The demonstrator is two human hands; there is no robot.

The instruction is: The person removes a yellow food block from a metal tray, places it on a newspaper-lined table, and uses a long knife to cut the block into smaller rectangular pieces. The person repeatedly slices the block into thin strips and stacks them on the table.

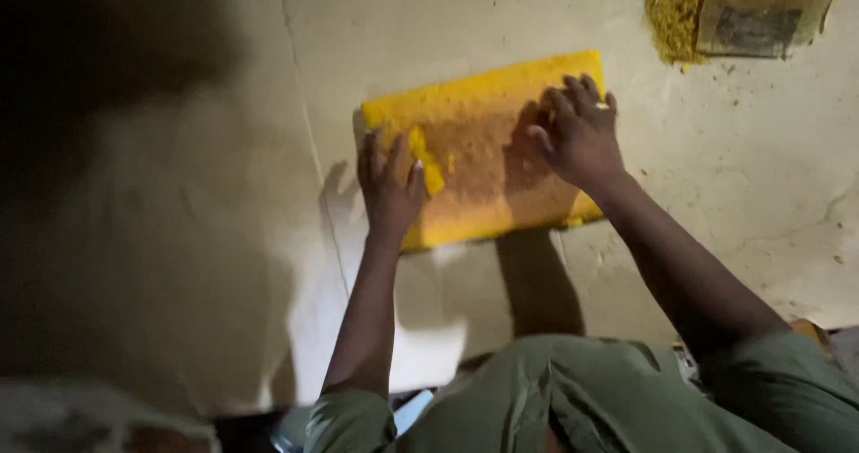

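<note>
A thick yellow rectangular slab (pixel 483 149), browner in its middle, lies flat on the pale concrete floor (pixel 761 176). My left hand (pixel 389 185) rests on the slab's left end, fingers spread, with a small yellow lump (pixel 428 160) by the thumb and forefinger. My right hand (pixel 580 133) presses on the slab's right part, fingers bent down onto its surface, a ring on one finger. Both forearms reach forward from my green sleeves.
A heap of yellow crumbs (pixel 669 10) lies at the top right beside a worn cardboard box (pixel 756 10). A crack line (pixel 309 131) runs down the floor left of the slab. The left side is in dark shadow.
</note>
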